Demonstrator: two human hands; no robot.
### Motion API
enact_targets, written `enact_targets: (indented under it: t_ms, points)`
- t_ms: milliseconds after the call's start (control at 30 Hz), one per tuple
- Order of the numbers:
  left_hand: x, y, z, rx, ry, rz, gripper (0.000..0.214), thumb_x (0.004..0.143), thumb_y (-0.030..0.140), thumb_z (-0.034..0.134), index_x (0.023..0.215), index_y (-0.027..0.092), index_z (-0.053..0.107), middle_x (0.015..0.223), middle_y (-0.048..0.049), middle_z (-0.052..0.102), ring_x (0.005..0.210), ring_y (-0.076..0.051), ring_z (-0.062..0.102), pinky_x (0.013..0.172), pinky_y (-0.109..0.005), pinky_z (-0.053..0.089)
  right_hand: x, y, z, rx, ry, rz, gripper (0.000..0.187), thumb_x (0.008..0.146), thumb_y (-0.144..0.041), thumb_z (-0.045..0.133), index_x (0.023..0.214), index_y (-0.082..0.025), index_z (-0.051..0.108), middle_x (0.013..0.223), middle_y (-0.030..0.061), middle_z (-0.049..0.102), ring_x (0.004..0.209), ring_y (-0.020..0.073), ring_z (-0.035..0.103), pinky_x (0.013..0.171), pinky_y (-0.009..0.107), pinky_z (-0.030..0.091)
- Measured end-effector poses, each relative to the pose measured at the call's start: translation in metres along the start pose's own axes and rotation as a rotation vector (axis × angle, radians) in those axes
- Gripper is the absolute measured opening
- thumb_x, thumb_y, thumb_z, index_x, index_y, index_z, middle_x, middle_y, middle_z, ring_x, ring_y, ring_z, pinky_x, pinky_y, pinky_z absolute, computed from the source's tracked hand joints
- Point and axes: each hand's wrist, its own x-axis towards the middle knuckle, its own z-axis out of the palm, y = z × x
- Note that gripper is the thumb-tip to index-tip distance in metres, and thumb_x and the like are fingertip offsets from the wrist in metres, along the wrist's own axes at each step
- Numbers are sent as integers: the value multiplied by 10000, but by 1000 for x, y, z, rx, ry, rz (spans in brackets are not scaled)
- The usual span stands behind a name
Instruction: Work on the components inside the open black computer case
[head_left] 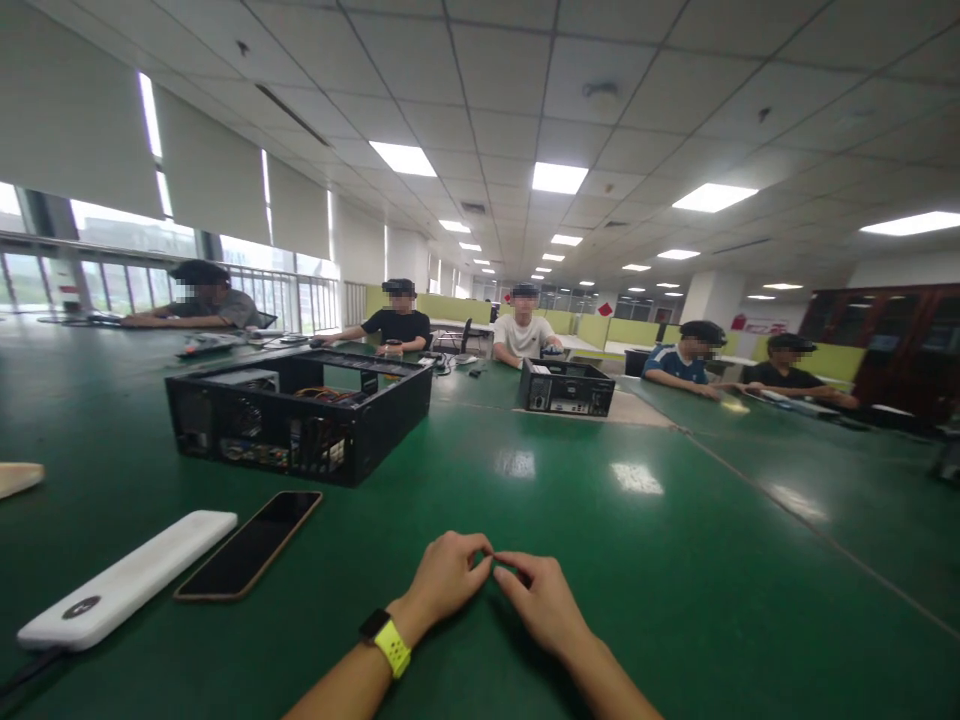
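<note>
My left hand (450, 575) and my right hand (541, 598) are low over the green table (712, 590), their fingertips meeting in the middle. On the left hand, the fingers curl and the thumb and forefinger come close in a pinch; anything between them is too small to make out. The right hand's forefinger reaches to the left fingertips, with its thumb a little apart and nothing visible in it. A watch with a yellow-green strap (391, 645) is on my left wrist. Left of the hands lie a dark-screened phone (251, 548) and a white power strip or power bank (131, 580).
An opened black computer case (390, 420) stands beyond the phone, its wiring exposed. Farther back is a second computer case (568, 390). Several people sit around the table. A pale rounded object (19, 478) pokes in at the left edge, and a seam (780, 500) crosses the tabletop.
</note>
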Motion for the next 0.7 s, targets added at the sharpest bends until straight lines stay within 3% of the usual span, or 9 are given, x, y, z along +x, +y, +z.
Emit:
enact_targets:
  t_ms: [133,700]
  points:
    - [2,-2,4,8,-19,-7,213,793,289,511,860,254,711,626,21,626,591,-129,540,572,-237,305,1,2,0,38,-19,-20,315,865,-361,515,1094,-254,701,1011,32,722,894,209,656,808,291,475]
    - [3,-2,2,40,-49,43,260,836,330,469,826,221,705,576,15,574,556,-127,497,555,-247,284,1,7,-1,5,46,-4,314,843,-380,514,1007,-233,738,890,24,741,768,190,650,728,279,472]
